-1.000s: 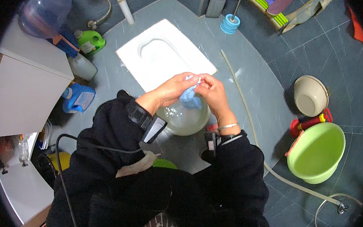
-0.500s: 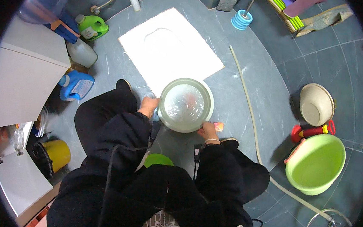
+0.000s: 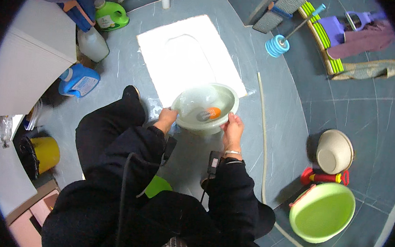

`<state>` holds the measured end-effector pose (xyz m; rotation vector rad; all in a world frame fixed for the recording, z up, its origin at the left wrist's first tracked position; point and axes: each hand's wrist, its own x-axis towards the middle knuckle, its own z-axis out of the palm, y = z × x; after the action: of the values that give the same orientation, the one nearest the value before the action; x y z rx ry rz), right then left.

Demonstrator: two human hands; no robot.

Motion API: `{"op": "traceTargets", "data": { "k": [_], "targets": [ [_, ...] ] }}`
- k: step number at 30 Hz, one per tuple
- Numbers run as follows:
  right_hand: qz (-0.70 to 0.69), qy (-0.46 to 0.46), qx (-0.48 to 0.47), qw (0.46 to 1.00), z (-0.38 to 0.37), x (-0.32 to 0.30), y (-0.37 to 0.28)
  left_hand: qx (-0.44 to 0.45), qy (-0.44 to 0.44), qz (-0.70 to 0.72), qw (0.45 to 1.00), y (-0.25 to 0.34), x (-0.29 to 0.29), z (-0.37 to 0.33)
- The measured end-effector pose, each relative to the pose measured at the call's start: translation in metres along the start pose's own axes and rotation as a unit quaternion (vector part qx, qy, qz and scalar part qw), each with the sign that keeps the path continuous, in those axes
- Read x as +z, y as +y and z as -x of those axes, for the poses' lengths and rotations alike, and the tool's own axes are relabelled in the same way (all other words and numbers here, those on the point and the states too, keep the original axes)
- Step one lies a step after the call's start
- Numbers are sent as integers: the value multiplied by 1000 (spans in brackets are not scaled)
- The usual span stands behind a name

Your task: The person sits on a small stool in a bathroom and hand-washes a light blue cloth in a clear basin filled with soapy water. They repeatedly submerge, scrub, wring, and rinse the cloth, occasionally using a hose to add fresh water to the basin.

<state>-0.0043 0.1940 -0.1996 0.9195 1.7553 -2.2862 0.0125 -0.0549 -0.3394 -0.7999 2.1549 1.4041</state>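
Observation:
A pale green-white basin (image 3: 189, 124) is held in front of me, tilted with its far side down toward a white squat toilet (image 3: 165, 60) set in the floor. Cloudy, sudsy water (image 3: 198, 98) lies on the far side of the basin, and an orange and grey printed mark (image 3: 213, 113) shows on its bottom. My left hand (image 3: 166, 119) grips the rim on the left. On the right, my right hand (image 3: 233, 130) holds the near-right rim, fingers curled against it. A bright green object (image 3: 158, 186) is partly hidden between my legs.
Green (image 3: 111, 16), white (image 3: 93, 44) and blue (image 3: 80, 81) jugs line the left, by a white cabinet (image 3: 31, 50) and yellow bin (image 3: 46, 154). A hose (image 3: 264, 133) runs along the right. Beyond it are a beige bucket (image 3: 333, 155), red-yellow pump (image 3: 325, 178) and green basin (image 3: 322, 214).
The basin has gone from nearly level to tilted away from me, its water shifting to the far side. My right hand has risen with the near rim. The whole view has shifted somewhat.

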Motion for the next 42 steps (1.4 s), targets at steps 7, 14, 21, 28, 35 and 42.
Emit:
{"op": "traceTargets", "data": {
  "k": [7, 14, 21, 28, 35, 42],
  "targets": [
    [117, -74, -63, 988, -41, 70, -64, -65, -116, 129, 983, 36, 17, 11],
    [277, -100, -141, 945, -29, 108, -95, 271, -191, -9, 943, 7, 64, -1],
    [343, -56, -233, 908, -35, 84, -82, 139, -214, 241, 936, -19, 106, -24],
    [24, 89, -76, 993, -65, -49, -25, 153, -54, -188, 969, 102, 37, 37],
    [-199, 101, -18, 975, -50, -121, 23, 311, -120, -177, 926, 224, 50, 93],
    [70, 93, 95, 989, -94, -179, 63, 384, -196, -12, 902, 218, 127, 80]
  ]
}}
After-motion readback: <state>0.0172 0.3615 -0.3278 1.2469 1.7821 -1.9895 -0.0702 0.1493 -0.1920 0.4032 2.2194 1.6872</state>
